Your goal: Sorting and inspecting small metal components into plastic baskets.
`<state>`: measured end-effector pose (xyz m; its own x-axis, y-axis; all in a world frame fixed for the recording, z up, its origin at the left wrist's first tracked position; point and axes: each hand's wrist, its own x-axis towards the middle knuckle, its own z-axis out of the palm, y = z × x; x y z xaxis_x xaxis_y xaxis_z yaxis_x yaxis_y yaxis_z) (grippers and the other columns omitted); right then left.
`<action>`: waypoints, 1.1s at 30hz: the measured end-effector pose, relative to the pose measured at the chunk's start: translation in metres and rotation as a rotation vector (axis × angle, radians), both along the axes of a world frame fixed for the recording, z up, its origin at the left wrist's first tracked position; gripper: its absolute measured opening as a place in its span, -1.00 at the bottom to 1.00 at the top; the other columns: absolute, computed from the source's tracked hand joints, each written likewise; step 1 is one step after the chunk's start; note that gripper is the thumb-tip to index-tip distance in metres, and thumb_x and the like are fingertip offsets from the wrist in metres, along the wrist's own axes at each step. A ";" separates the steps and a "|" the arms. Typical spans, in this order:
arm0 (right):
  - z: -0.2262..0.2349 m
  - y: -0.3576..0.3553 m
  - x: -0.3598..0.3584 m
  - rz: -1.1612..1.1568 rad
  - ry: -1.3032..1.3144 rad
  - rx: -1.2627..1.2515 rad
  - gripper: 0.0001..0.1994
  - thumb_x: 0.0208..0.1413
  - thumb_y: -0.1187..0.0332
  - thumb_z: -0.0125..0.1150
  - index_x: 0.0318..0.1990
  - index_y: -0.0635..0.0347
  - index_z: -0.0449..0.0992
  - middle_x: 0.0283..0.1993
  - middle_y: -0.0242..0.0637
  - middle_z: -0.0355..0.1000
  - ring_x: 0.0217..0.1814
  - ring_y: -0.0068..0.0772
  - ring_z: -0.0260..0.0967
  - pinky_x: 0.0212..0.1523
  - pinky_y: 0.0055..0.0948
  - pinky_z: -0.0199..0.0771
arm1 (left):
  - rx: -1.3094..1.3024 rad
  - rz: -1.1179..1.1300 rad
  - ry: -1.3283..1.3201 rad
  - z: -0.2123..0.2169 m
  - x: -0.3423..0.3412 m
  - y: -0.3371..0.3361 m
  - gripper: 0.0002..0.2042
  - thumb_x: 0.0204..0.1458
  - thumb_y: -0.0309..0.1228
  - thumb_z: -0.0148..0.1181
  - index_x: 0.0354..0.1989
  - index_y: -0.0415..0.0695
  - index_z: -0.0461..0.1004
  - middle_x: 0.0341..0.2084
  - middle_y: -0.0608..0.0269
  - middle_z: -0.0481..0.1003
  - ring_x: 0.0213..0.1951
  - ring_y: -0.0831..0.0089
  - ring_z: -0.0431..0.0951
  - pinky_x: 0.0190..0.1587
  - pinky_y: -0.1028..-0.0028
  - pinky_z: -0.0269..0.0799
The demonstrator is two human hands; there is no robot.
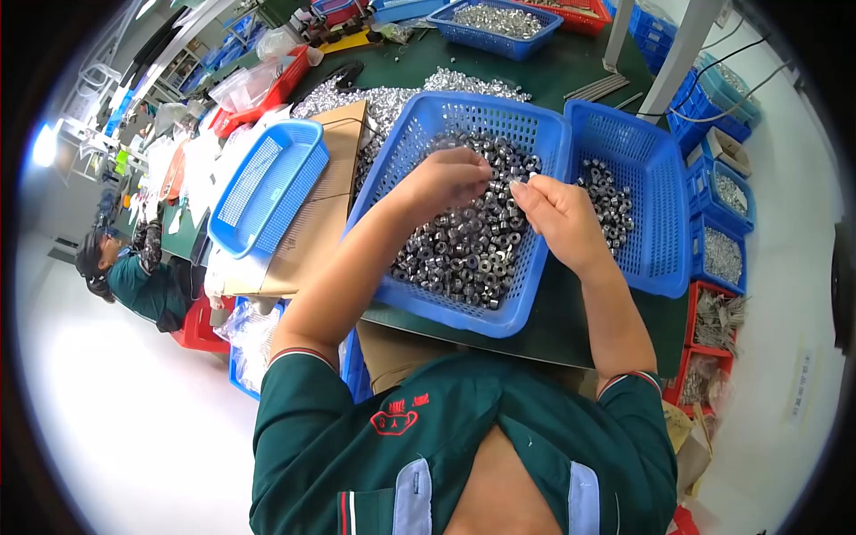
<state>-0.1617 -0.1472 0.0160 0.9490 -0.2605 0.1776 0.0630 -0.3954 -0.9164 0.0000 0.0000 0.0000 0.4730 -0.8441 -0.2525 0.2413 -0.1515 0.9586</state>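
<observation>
A blue perforated basket [555, 147] in front of me holds a heap of small silvery ring-shaped metal parts [464, 254]. Over the heap, my left hand [446, 183] has its fingers drawn together and slightly blurred; whatever may be in them is hidden. My right hand [562, 218] is closed above the basket's right side, its thumb against the curled fingers. I cannot make out what it holds, if anything. The hands are close but apart. Against the right side stands a second blue basket [660, 214], with fewer of the same rings [608, 201] along its left end.
A blue basket [272, 187] rests on cardboard [334, 169] at the left. Shiny metal pieces [383, 107] lie heaped behind. Metal rods [597, 86] and a filled blue basket [499, 27] are farther back. Stacked bins [720, 254] line the right. A person [143, 276] sits far left.
</observation>
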 end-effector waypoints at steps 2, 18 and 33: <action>-0.003 0.003 0.001 -0.041 -0.030 -0.058 -0.61 0.22 0.14 0.06 -0.53 0.28 0.38 -0.67 -0.11 0.25 -0.65 -0.28 0.20 -0.55 -0.30 0.19 | -0.137 0.052 0.293 0.008 -0.006 0.005 -0.83 0.18 -0.42 0.01 -0.16 -0.25 0.41 -0.43 0.31 0.44 -0.45 0.60 0.42 -0.42 0.65 0.31; 0.000 0.010 0.004 -0.066 -0.090 -0.526 -0.72 0.09 0.23 0.17 -0.57 0.18 0.40 -0.64 -0.16 0.35 -0.60 -0.11 0.36 -0.56 -0.21 0.27 | -0.148 -0.076 0.135 0.007 -0.016 0.009 -0.83 0.18 -0.34 0.14 -0.25 -0.20 0.44 -0.52 0.28 0.46 -0.58 0.65 0.31 -0.53 0.67 0.13; 0.000 0.012 0.001 -0.070 -0.070 -0.395 -0.69 0.13 0.20 0.13 -0.56 0.18 0.41 -0.64 -0.13 0.35 -0.63 -0.05 0.32 -0.56 -0.18 0.29 | -0.150 -0.108 -0.103 0.014 -0.019 0.009 -0.80 0.12 -0.30 0.23 -0.30 -0.18 0.45 -0.49 0.37 0.47 -0.47 0.67 0.40 -0.43 0.68 0.26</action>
<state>-0.1610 -0.1350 0.0157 0.9135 -0.2228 0.3404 0.0802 -0.7217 -0.6875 -0.0190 0.0089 0.0144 0.3950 -0.9156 -0.0753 0.1308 -0.0251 0.9911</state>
